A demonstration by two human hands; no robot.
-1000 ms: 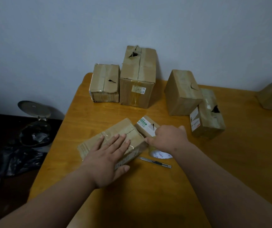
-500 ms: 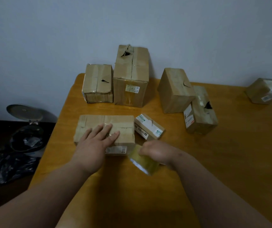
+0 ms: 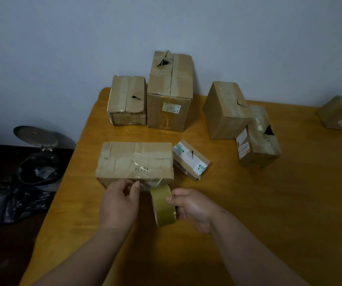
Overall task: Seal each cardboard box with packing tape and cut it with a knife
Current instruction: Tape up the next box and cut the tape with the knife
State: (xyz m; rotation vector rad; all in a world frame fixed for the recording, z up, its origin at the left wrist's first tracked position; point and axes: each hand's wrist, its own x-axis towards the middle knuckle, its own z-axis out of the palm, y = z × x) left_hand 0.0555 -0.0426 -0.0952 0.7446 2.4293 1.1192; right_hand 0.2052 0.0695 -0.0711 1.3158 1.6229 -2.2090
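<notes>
A flat cardboard box (image 3: pixel 135 159) lies lengthwise on the wooden table (image 3: pixel 269 213), just beyond my hands. My right hand (image 3: pixel 192 207) grips a roll of yellowish packing tape (image 3: pixel 162 205), held on edge near the box's front side. A clear strip runs from the roll up to the box's front edge. My left hand (image 3: pixel 120 201) pinches the free end of that tape against the front face of the box. The knife is not in sight.
A small white-and-green labelled box (image 3: pixel 190 159) touches the flat box's right end. Several more cardboard boxes stand at the back (image 3: pixel 170 93) and right (image 3: pixel 256 137), one at the far right edge (image 3: pixel 341 112). An open bin (image 3: pixel 38 159) and black bags sit on the floor left.
The flat box was turned square to me. My right hand picked up the tape roll and brought it to the box's front; my left hand slid off the top to the front edge.
</notes>
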